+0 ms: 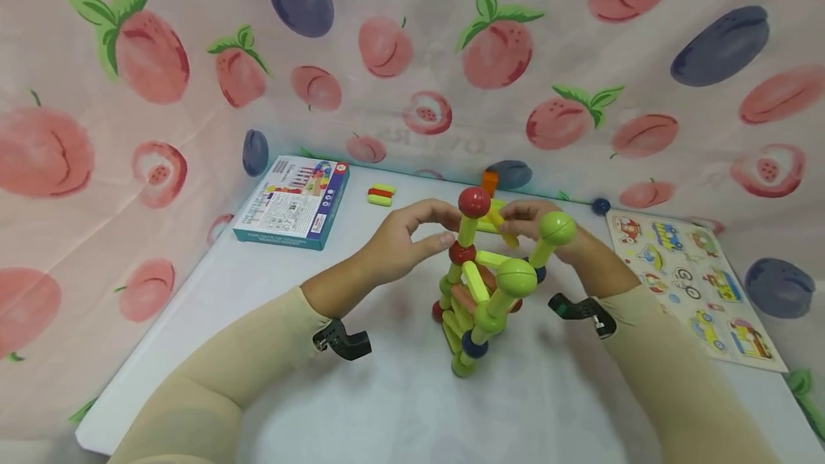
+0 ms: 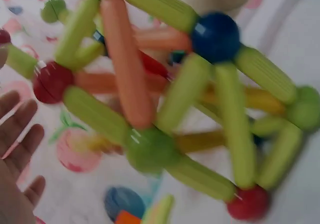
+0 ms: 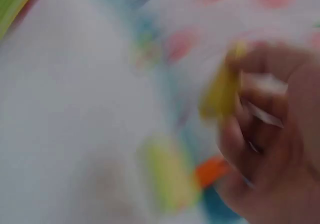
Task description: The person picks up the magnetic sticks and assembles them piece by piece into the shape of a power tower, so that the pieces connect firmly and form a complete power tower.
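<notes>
A frame of green, orange and yellow rods joined by coloured balls [image 1: 477, 285] stands on the table between both hands. My left hand [image 1: 412, 238] is at its far left side, beside a short rod topped by a red ball [image 1: 474, 202]. In the left wrist view, the fingers [image 2: 20, 129] of that hand are loosely extended beside the frame. Whether they touch it is hard to tell. Behind the frame, my right hand [image 1: 528, 220] pinches a yellow rod [image 3: 220, 91] between thumb and fingers; this view is blurred.
Green pieces [image 3: 170, 176] and an orange block [image 1: 490, 182] lie at the table's back edge. A boxed set [image 1: 293, 199] is at back left, near a few small rods [image 1: 382, 195]. On the right are a dark blue ball [image 1: 601, 206] and a picture board [image 1: 692, 285]. Fruit-print cloth [image 1: 399, 113] hangs behind.
</notes>
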A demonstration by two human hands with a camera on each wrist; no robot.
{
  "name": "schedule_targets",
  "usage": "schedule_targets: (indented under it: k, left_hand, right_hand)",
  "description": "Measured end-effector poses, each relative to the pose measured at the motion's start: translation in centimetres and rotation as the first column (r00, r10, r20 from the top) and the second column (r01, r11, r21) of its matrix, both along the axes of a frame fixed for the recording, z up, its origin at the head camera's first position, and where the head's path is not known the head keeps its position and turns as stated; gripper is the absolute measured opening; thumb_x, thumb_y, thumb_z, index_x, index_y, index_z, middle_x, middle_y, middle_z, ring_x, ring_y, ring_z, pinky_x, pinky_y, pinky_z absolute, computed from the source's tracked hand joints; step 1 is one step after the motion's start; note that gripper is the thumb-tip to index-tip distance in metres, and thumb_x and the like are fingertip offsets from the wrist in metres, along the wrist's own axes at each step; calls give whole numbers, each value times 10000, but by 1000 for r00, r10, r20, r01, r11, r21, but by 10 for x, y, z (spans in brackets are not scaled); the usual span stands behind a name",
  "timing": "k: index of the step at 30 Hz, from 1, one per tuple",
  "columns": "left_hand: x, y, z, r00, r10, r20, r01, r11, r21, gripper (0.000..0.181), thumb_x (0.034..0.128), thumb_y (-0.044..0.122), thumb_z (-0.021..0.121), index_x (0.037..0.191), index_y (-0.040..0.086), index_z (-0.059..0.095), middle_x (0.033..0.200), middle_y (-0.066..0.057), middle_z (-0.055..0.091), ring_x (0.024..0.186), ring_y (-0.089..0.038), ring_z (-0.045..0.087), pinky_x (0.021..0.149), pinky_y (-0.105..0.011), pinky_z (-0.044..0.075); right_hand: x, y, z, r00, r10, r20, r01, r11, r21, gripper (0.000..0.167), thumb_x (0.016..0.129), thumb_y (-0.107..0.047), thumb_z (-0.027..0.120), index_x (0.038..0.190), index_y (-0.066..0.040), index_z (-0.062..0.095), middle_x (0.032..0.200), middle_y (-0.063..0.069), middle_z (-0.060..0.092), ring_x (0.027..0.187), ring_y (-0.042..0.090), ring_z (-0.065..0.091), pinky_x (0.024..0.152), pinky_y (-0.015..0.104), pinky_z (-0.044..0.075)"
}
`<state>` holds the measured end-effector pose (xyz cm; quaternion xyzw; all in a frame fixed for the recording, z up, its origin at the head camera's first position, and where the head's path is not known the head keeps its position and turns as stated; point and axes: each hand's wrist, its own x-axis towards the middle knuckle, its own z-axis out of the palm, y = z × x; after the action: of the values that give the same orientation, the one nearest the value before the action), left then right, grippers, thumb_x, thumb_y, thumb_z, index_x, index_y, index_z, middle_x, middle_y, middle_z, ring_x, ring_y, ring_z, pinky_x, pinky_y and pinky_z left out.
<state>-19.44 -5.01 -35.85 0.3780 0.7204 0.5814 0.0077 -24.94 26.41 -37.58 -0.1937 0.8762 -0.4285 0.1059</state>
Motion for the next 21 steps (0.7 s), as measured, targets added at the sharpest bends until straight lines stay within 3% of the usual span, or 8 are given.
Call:
schedule_targets:
  k: [1, 2, 4, 7, 10, 12, 15, 21]
  left_hand:
    - [0, 1, 3, 1000, 6, -11, -6, 999, 42, 437, 1041, 351, 656, 1387, 85, 653, 1283, -3, 703, 1252, -161, 615, 1157, -494, 433]
    - [0, 3, 8, 1000, 11, -26, -9, 997, 79, 473, 1045, 383, 651, 1405, 75, 642, 1301, -23, 699, 1259, -176, 614, 1154, -489, 436]
    - [-1, 7, 16, 998, 11, -55, -3, 991, 136, 543, 1038, 432, 663, 1434, 63, 620, 1317, -51, 693, 1263, -198, 610, 1137, -479, 446]
    - [1, 12, 25, 998, -14, -65, 25, 986, 168, 572, 1017, 396, 701, 1466, 61, 591, 1299, -69, 692, 1259, -210, 594, 1081, -487, 477]
    - [2, 17, 29, 998, -24, -55, 32, 986, 162, 559, 999, 269, 718, 1495, 65, 562, 1271, -64, 694, 1221, -207, 599, 1025, -497, 516]
    - [2, 20, 30, 999, -13, -51, 21, 989, 149, 554, 985, 199, 719, 1501, 76, 558, 1262, -47, 695, 1204, -197, 601, 1002, -490, 532]
    - [2, 23, 29, 998, 10, -65, -1, 991, 137, 529, 975, 150, 728, 1480, 88, 583, 1254, -25, 704, 1191, -186, 601, 1006, -461, 520]
    - [1, 26, 30, 991, 42, -126, -27, 992, 120, 497, 970, 140, 754, 1448, 74, 634, 1238, -16, 730, 1194, -160, 610, 1030, -426, 507]
  right_hand:
    - [5, 1, 14, 998, -8, 57, 16, 989, -144, 168, 1034, -102, 654, 1162, -52, 751, 1011, 16, 718, 959, 212, 612, 862, 368, 511]
    - [9, 2, 27, 996, 33, 81, -10, 964, -265, 175, 1040, -68, 628, 1154, -63, 760, 1022, 19, 725, 983, 218, 614, 880, 375, 514]
    - [17, 1, 48, 985, 159, 72, -116, 903, -413, 240, 1030, 7, 595, 1124, -103, 786, 1034, 16, 742, 992, 224, 630, 879, 381, 528]
    - [23, -3, 65, 927, 373, 43, -309, 822, -478, 360, 1005, 91, 558, 1129, -131, 812, 1068, 27, 769, 1019, 226, 677, 906, 388, 567]
    - [23, -8, 68, 861, 506, 41, -428, 768, -476, 393, 1009, 105, 555, 1167, -146, 812, 1090, 13, 778, 1035, 206, 696, 946, 394, 573]
    - [22, -10, 66, 836, 546, 44, -460, 743, -485, 380, 1028, 82, 563, 1187, -157, 811, 1108, -3, 778, 1047, 183, 691, 963, 383, 567]
    - [21, -11, 64, 815, 579, 41, -482, 714, -508, 335, 1045, 47, 582, 1202, -149, 803, 1119, -3, 773, 1064, 180, 685, 984, 370, 560]
    - [19, -12, 65, 791, 609, 59, -506, 706, -495, 286, 1039, 11, 604, 1197, -128, 797, 1078, 11, 750, 1049, 190, 644, 948, 369, 562]
